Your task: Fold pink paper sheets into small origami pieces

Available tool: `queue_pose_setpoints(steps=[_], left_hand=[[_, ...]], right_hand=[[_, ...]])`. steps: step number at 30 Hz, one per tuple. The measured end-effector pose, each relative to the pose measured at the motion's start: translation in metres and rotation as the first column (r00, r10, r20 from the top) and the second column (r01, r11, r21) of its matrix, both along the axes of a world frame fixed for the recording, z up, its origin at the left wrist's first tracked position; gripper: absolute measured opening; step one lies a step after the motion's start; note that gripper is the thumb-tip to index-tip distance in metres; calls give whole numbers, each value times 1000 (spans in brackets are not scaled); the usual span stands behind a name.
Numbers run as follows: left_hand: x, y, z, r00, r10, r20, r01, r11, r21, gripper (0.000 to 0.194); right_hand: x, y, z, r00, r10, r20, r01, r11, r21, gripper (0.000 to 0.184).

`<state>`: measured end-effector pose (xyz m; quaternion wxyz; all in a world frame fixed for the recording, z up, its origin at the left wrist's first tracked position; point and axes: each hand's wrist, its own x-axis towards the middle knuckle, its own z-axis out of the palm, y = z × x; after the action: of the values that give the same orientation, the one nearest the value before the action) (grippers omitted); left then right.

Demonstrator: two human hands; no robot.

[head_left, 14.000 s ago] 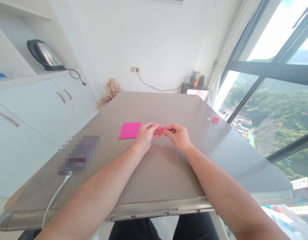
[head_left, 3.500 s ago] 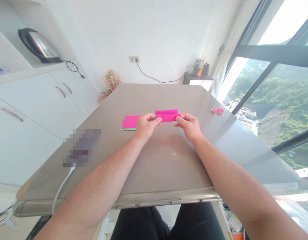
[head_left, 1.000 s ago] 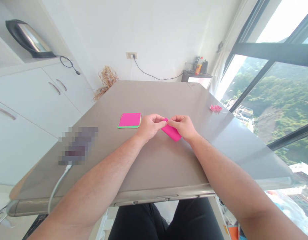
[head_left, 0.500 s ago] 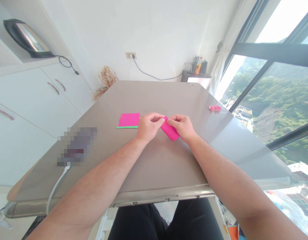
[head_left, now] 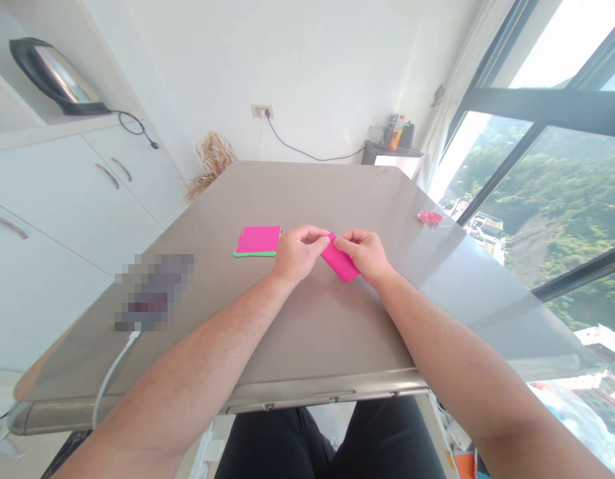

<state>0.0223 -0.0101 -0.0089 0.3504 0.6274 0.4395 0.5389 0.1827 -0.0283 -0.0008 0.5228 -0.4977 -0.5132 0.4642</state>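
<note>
Presently, we find the pink paper (head_left: 341, 266) turned from level to slanting, between near and far edges of the worktop (head_left: 312, 332); our left hand (head_left: 296, 254) and right hand (head_left: 362, 254) pinch its far end, where we judge work now centres.

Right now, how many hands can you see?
2: the left hand at the far end of the pink paper, the right hand on its right side. No others show.
</note>
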Motion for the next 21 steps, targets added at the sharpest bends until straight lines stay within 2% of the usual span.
queue_pose_setpoints(steps=[12, 18, 21], left_hand=[[0, -1, 1, 1000, -10, 8, 10, 1000, -17, 15], [-6, 3, 2, 988, -154, -31, 151, 984, -92, 15], [-7, 2, 3, 982, -183, -44, 178, 979, -104, 16]], right_hand=[[0, 0, 1, 1000, 1, 17, -1, 1000, -1, 24], [2, 1, -3, 993, 76, 93, -81, 996, 47, 17], [2, 1, -4, 992, 72, 108, -78, 996, 53, 14]])
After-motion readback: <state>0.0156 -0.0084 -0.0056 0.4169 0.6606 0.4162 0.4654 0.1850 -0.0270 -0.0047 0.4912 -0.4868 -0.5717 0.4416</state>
